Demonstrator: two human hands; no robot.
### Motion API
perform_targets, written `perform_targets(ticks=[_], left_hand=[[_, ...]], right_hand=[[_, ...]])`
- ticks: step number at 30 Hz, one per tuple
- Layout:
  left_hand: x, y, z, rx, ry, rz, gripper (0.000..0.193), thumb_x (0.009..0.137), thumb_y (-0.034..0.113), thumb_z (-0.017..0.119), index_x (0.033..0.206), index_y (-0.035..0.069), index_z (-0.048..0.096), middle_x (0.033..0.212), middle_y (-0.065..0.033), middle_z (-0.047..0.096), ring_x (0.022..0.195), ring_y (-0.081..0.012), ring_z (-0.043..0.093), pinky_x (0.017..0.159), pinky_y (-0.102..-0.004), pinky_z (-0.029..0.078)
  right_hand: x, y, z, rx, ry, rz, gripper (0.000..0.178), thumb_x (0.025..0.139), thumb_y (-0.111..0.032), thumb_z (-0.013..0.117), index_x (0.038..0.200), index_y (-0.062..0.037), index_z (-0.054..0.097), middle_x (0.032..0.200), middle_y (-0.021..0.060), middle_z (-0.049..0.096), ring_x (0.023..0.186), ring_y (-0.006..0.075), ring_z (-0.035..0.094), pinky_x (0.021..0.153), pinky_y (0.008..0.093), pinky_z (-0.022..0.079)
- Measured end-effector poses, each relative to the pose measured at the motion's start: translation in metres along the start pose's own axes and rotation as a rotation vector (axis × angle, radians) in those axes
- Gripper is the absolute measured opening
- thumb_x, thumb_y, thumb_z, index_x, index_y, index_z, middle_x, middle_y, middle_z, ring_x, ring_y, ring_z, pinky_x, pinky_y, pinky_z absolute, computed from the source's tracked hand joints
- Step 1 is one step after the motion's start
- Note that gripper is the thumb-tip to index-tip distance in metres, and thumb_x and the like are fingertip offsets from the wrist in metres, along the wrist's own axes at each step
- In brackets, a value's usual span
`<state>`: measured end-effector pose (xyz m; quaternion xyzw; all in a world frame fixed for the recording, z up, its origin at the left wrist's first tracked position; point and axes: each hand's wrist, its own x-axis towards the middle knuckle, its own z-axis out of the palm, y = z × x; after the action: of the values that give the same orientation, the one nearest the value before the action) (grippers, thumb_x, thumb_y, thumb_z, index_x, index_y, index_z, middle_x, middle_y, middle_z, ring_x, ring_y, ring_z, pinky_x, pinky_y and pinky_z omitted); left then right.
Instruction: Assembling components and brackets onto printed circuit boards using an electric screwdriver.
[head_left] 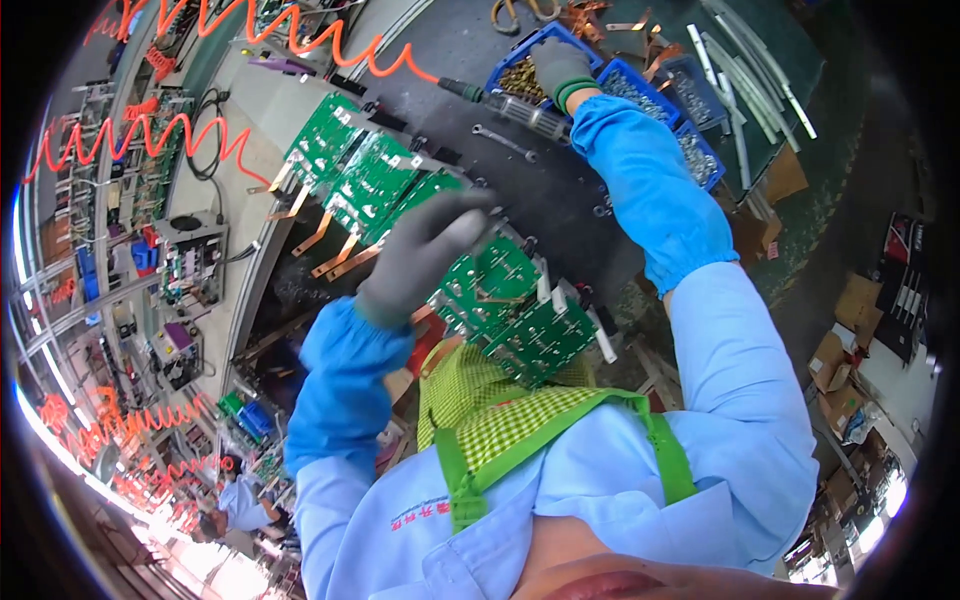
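grey gloves (420, 250), bright-blue elasticated oversleeves (650, 190) – light-blue collared shirt (610, 490), green checked apron (525, 430)

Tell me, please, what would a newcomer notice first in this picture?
Probably the green boards, slanting across the middle, with the gloved left hand over them. Next, the coiled orange hoses at upper left. Near the top, the gloved right hand is at a blue bin of brass-coloured parts.

Gloved hands (415, 258) (560, 68) apart, right arm (662, 195) outstretched
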<state>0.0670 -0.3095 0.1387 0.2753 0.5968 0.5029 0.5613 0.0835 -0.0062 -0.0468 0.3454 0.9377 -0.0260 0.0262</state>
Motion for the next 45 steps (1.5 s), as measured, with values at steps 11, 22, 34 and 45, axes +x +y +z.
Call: perform_targets(ticks=[11,22,34,45], left_hand=[[0.079,-0.041,-0.016,-0.734,0.169,-0.098,0.035,0.088,0.014,0.048,0.119,-0.003,0.045,0.100,-0.0117,0.058,0.088,-0.0201,0.061,0.072,-0.0277,0.053],[0.159,-0.044,0.012,-0.814,0.226,-0.124,0.031,0.089,0.019,0.050,0.111,-0.002,0.049,0.097,-0.0124,0.059,0.088,-0.0233,0.060,0.072,-0.0317,0.054],[0.127,-0.007,-0.005,-0.824,0.174,-0.096,0.031,0.088,0.011,0.048,0.115,-0.004,0.048,0.106,-0.0154,0.057,0.103,-0.0254,0.055,0.090,-0.0344,0.047],[-0.105,-0.021,-0.033,-0.416,0.378,-0.174,0.045,0.083,0.037,0.060,0.108,0.001,0.050,0.083,-0.0074,0.056,0.057,-0.0085,0.051,0.048,-0.0209,0.039]], right_hand=[[-0.011,0.034,-0.018,0.420,0.227,-0.066,0.015,0.080,-0.019,0.057,0.090,-0.0114,0.065,0.092,0.0138,0.063,0.085,0.0299,0.062,0.076,0.0397,0.049],[-0.030,0.057,-0.030,1.739,0.039,0.197,0.017,0.084,-0.006,0.055,0.101,-0.0003,0.057,0.089,0.0069,0.061,0.076,0.0139,0.061,0.065,0.0250,0.053],[-0.036,0.096,-0.046,0.820,0.233,-0.029,0.031,0.079,-0.032,0.060,0.105,-0.0132,0.062,0.089,0.0095,0.065,0.079,0.0196,0.062,0.072,0.0324,0.049],[0.022,0.155,0.024,-0.262,-0.062,0.203,0.026,0.080,-0.019,0.050,0.104,-0.0194,0.062,0.112,0.0081,0.057,0.106,0.0268,0.053,0.083,0.0454,0.044]])
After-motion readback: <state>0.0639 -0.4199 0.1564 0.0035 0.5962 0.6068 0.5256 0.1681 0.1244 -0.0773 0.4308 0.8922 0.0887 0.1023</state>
